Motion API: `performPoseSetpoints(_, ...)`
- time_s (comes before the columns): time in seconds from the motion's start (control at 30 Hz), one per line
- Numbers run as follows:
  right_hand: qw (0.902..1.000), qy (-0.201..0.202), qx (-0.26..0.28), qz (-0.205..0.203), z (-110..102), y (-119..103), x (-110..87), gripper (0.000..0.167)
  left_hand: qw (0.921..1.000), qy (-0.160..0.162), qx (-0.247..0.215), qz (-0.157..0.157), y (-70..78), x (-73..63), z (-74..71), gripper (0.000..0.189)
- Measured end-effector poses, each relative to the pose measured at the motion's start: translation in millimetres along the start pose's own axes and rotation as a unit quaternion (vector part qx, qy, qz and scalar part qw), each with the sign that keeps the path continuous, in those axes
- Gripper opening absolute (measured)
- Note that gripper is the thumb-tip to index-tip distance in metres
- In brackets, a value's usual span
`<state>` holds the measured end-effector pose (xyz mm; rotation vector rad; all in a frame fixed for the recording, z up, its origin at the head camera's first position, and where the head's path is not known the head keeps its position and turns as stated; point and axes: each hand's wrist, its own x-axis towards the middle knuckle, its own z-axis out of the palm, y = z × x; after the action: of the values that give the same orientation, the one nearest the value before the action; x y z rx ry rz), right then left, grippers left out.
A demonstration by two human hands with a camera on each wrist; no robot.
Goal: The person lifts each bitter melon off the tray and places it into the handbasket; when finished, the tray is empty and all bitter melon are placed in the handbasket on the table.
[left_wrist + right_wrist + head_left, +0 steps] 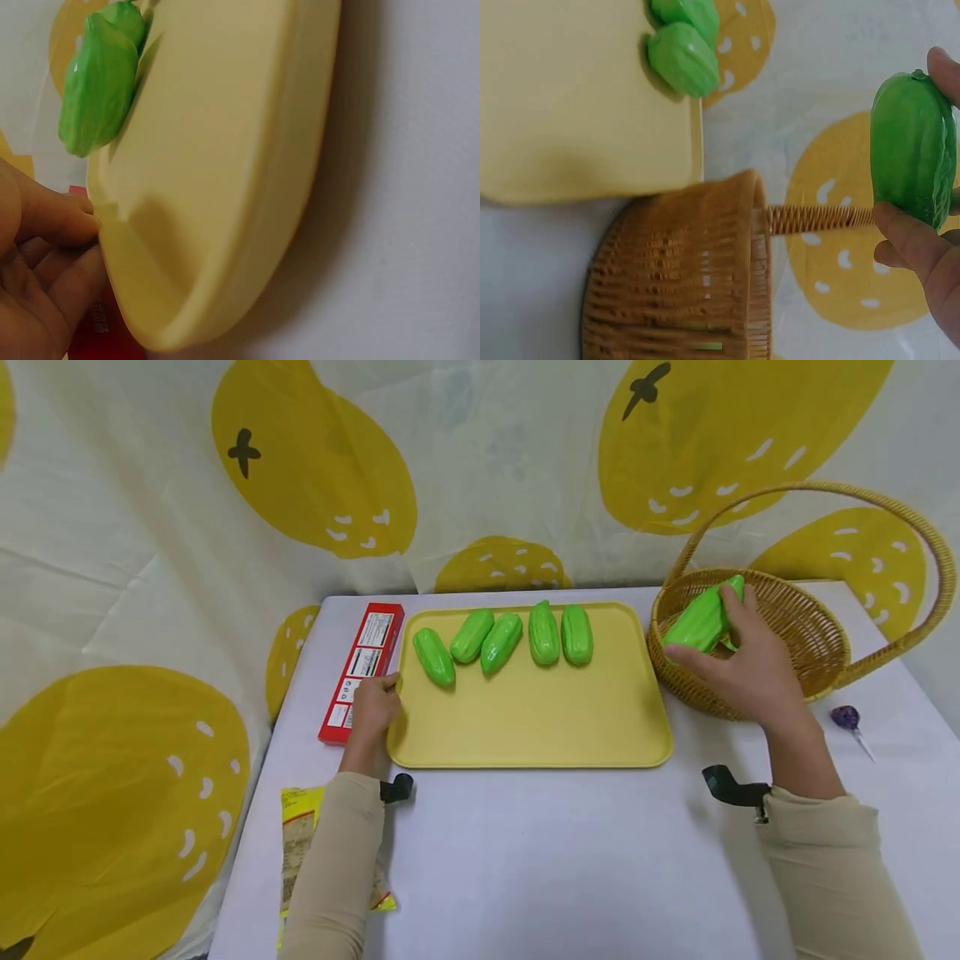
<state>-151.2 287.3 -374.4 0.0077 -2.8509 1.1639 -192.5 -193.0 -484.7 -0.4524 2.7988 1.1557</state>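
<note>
My right hand holds a plump green ribbed cucumber-like vegetable between thumb and fingers, over the wicker basket. In the right wrist view this vegetable appears beyond the basket's rim. A bit of green shows through a gap in the basket's wall. On the left, my left hand pinches the rim of the yellow tray between thumb and fingers, as the left wrist view also shows. Several similar green vegetables lie in a row along the tray's far side.
A red box lies left of the tray. Nearer, a yellow packet is partly under the left sleeve. A lollipop lies right of the basket, whose tall handle arches upward. A fruit-printed cloth hangs behind the table.
</note>
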Motion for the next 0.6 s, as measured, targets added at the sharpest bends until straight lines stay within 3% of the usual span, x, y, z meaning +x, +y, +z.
performPoseSetpoints(0.3, 0.9984, 0.003, -0.016, 0.055, -25.1, 29.1, 15.8, 0.105, 1.0000, -0.001, -0.002, -0.004, -0.8, -1.3, 0.3, 0.044)
performPoseSetpoints(0.6, 0.9947, -0.052, -0.058, 0.067, -21.4, 52.8, 34.5, 0.105, 0.9999, 0.012, -0.007, 0.002, -1.5, -4.4, 0.8, 0.041)
